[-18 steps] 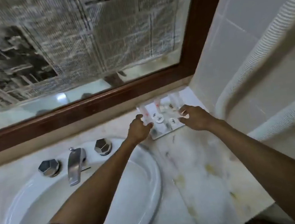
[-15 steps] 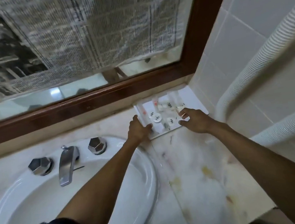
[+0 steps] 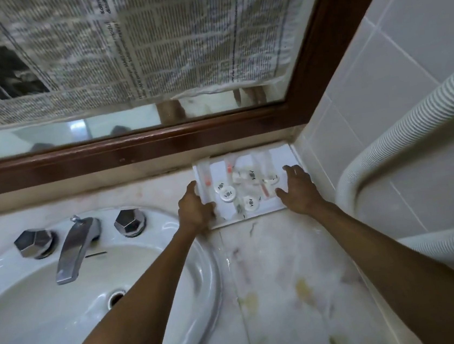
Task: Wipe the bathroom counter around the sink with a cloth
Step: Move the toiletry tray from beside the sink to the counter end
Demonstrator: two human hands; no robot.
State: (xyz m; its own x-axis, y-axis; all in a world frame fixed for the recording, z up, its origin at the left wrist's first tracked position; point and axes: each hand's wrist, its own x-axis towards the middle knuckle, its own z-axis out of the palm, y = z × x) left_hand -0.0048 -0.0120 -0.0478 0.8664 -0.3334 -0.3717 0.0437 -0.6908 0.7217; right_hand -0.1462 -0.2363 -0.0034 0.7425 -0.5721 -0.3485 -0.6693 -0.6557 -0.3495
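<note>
My left hand (image 3: 196, 209) grips the tray (image 3: 282, 154) by its left edge; my right hand (image 3: 299, 189) rests spread-fingered on its right end. Its long side runs crosswise between them.

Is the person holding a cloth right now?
No, the left hand and right hand touch the white rectangular tray; no cloth shows.

Newspaper (image 3: 148, 39) sheets over mirror (image 3: 96, 128): dense print columns, one vertical line of larger type; blurred, no word legible.
Round white caps (image 3: 227, 193) in tray (image 3: 284, 152) on counter (image 3: 287, 264): dark printed emblem on each, unreadable.
Clear sachets (image 3: 267, 180) beside caps: small dark marks, illegible.
</note>
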